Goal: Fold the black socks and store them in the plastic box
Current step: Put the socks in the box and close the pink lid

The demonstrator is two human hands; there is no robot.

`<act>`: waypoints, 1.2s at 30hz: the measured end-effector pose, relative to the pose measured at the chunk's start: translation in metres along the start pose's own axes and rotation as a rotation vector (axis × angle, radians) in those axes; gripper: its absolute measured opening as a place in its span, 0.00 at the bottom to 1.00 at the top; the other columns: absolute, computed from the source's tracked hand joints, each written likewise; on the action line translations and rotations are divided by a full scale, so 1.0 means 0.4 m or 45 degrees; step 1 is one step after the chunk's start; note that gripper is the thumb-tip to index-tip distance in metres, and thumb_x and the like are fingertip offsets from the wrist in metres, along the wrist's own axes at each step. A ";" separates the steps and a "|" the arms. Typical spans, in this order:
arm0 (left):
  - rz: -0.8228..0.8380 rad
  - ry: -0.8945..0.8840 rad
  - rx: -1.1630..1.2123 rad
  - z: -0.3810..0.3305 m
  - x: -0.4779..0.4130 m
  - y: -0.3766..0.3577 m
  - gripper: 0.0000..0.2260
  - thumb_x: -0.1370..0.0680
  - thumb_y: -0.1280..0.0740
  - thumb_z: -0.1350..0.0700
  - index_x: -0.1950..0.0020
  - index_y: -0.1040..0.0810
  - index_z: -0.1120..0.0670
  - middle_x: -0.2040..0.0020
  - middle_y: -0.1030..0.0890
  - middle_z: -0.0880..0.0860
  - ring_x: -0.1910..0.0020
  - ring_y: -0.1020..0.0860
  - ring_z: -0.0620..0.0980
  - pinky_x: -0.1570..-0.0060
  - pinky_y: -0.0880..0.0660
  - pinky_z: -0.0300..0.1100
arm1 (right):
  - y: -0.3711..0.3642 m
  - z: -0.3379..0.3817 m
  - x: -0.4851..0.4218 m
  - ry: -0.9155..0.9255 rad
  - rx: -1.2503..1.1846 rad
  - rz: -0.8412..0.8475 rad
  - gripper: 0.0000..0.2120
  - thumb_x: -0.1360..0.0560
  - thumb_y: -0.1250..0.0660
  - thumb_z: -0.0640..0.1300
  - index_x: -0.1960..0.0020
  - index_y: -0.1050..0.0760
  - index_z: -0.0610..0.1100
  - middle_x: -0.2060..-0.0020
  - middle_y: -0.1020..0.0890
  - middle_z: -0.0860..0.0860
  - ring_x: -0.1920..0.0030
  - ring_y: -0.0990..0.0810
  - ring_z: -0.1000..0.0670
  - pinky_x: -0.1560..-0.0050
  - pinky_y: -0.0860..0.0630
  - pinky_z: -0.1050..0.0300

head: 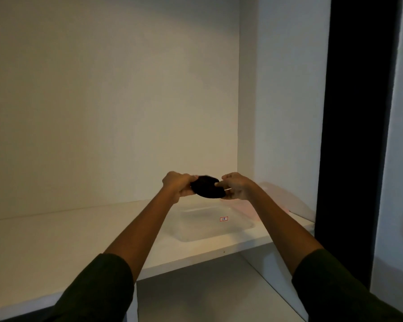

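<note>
A bundle of black socks (207,187) hangs in the air between both hands, bunched into a compact oval. My left hand (176,184) grips its left end and my right hand (236,185) pinches its right end. Directly below them a clear plastic box (242,225) rests on the white shelf, open at the top, with a small red-framed label on its wall. Nothing shows inside the box.
The white shelf (56,231) spans a cupboard niche with a back wall and a right side wall. A translucent lid (286,201) leans against the right wall behind the box. A dark vertical edge (356,135) borders the cupboard on the right. A lower compartment opens under the shelf.
</note>
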State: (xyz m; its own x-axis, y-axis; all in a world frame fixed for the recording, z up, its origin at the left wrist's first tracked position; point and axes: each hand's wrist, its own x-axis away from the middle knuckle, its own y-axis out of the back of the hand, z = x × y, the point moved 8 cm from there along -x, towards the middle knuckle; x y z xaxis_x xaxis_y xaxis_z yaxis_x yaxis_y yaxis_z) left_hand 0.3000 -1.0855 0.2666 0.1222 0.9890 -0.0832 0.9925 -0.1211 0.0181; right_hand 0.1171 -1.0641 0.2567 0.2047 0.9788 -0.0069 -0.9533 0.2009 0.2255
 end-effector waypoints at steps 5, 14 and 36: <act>-0.001 -0.004 -0.639 0.014 -0.010 -0.011 0.09 0.29 0.26 0.61 0.55 0.22 0.64 0.60 0.17 0.60 0.69 0.16 0.51 0.65 0.17 0.42 | -0.004 -0.015 -0.024 -0.053 0.840 -0.025 0.17 0.26 0.30 0.47 0.68 0.32 0.40 0.70 0.28 0.48 0.70 0.31 0.52 0.67 0.34 0.62; -0.023 -0.185 -1.356 0.032 0.002 -0.062 0.19 0.25 0.30 0.59 0.37 0.26 0.64 0.38 0.23 0.59 0.41 0.22 0.55 0.44 0.25 0.40 | -0.051 -0.047 -0.018 -0.242 1.231 0.041 0.19 0.23 0.37 0.40 0.34 0.29 0.35 0.35 0.25 0.40 0.35 0.26 0.42 0.36 0.28 0.51; -0.291 -0.035 -0.552 0.076 -0.068 0.142 0.14 0.21 0.40 0.63 0.37 0.25 0.65 0.37 0.24 0.64 0.39 0.25 0.61 0.44 0.27 0.47 | 0.344 -0.077 0.047 -0.155 0.727 -0.893 0.02 0.28 0.35 0.34 0.59 0.26 0.35 0.52 0.19 0.35 0.53 0.19 0.41 0.48 0.21 0.48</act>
State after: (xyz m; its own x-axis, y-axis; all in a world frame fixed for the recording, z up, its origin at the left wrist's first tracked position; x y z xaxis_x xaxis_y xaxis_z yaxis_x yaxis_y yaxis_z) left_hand 0.3534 -1.1220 0.2396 -0.0922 0.9829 -0.1592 0.8999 0.1507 0.4092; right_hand -0.0171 -1.0169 0.2577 0.7486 0.6223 -0.2288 -0.3532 0.6663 0.6567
